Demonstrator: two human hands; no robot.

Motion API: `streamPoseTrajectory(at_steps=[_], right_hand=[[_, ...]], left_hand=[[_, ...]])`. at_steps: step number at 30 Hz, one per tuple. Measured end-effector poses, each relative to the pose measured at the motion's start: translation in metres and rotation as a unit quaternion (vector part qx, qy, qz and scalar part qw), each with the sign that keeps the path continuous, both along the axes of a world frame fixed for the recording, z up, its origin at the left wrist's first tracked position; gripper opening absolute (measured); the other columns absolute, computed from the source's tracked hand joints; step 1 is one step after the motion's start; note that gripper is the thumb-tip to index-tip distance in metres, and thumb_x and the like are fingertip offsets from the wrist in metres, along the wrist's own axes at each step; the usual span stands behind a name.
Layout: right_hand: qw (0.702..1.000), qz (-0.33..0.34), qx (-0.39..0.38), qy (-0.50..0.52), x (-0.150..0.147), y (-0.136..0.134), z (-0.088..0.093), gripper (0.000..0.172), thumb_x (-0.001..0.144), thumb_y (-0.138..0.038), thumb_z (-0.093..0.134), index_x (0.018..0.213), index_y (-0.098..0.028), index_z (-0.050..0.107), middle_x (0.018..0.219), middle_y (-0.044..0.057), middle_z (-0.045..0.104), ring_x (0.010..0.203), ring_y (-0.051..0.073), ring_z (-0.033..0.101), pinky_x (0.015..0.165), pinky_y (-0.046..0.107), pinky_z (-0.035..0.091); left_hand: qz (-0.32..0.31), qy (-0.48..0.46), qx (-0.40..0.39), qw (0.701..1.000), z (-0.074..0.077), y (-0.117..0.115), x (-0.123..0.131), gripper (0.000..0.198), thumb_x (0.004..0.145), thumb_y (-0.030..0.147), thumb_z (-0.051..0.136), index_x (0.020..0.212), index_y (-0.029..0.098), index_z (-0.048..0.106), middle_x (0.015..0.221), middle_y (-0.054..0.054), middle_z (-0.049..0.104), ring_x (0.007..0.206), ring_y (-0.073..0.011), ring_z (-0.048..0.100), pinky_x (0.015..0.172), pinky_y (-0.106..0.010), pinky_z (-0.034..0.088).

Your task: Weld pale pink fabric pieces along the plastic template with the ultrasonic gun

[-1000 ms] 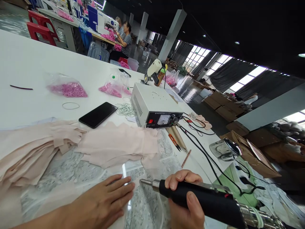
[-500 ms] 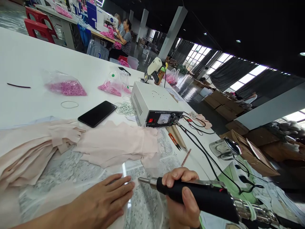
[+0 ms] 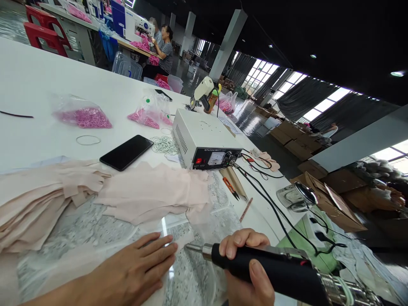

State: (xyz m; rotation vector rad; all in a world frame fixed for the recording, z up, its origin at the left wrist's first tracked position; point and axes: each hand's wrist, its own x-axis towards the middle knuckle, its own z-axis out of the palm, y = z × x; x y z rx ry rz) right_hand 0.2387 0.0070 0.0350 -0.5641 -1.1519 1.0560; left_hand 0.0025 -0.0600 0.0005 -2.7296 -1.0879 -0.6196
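My left hand point(image 3: 134, 267) lies flat with fingers stretched out on thin pale fabric point(image 3: 79, 263) over a glass-topped speckled surface point(image 3: 191, 276). My right hand point(image 3: 245, 272) grips a black-handled tool point(image 3: 270, 267) whose metal tip points left, close to my left fingertips. A black cable point(image 3: 267, 199) lies between the tool's side of the table and a white control box point(image 3: 204, 140). Stacked pale pink fabric pieces point(image 3: 41, 195) and another piece point(image 3: 156, 191) lie just beyond my hands.
A black phone point(image 3: 126, 152), white rings point(image 3: 164, 145), bags of pink rings point(image 3: 83, 117), small snips point(image 3: 232, 189) and a glass jar point(image 3: 295, 197) sit on the white table point(image 3: 38, 76). People work at a sewing machine far behind. Cardboard boxes stand right of the table.
The tool and my right hand have shifted only slightly, its tip staying near my left fingertips. My left hand has stayed flat on the fabric. The view has drifted a little.
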Motion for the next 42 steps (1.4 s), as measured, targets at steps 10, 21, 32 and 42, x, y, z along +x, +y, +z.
streamPoseTrajectory(at_steps=[10,21,32,42], right_hand=[[1.0,0.013,0.003,-0.005,-0.004,0.0,-0.002,0.011,0.089,-0.034,0.064,0.09,-0.024,0.062,0.079,-0.001,0.058,0.055,0.013,0.061,0.052,0.03,0.058],[0.999,-0.018,0.02,0.026,-0.003,0.01,-0.003,0.014,0.087,-0.035,0.064,0.093,-0.023,0.063,0.08,-0.001,0.058,0.056,0.014,0.06,0.052,0.031,0.056],[0.999,0.003,0.033,0.015,0.018,0.005,-0.001,0.013,0.09,-0.034,0.067,0.096,-0.023,0.063,0.083,0.0,0.06,0.057,0.013,0.063,0.054,0.032,0.057],[0.999,-0.013,0.048,0.012,0.024,-0.001,0.001,0.014,0.088,-0.032,0.067,0.097,-0.022,0.065,0.081,0.001,0.061,0.056,0.014,0.062,0.052,0.031,0.056]], left_hand=[[0.002,-0.01,0.01,1.0,0.003,0.002,0.002,0.031,0.106,0.018,0.051,0.133,0.018,0.068,0.136,-0.002,0.07,0.125,-0.0192,0.067,0.11,-0.027,0.05],[-0.006,0.004,0.004,1.0,0.0,0.003,-0.002,0.037,0.103,0.02,0.059,0.139,0.02,0.064,0.141,-0.002,0.067,0.128,-0.0191,0.065,0.114,-0.026,0.045],[-0.014,0.031,-0.043,0.998,-0.013,-0.034,-0.015,0.061,0.101,0.027,0.066,0.157,0.027,0.043,0.148,-0.001,0.061,0.138,-0.0178,0.056,0.122,-0.029,0.035],[-0.017,0.005,-0.011,1.0,0.004,-0.021,0.011,0.045,0.103,0.013,0.055,0.148,0.016,0.055,0.146,-0.003,0.063,0.136,-0.017,0.059,0.124,-0.031,0.027]])
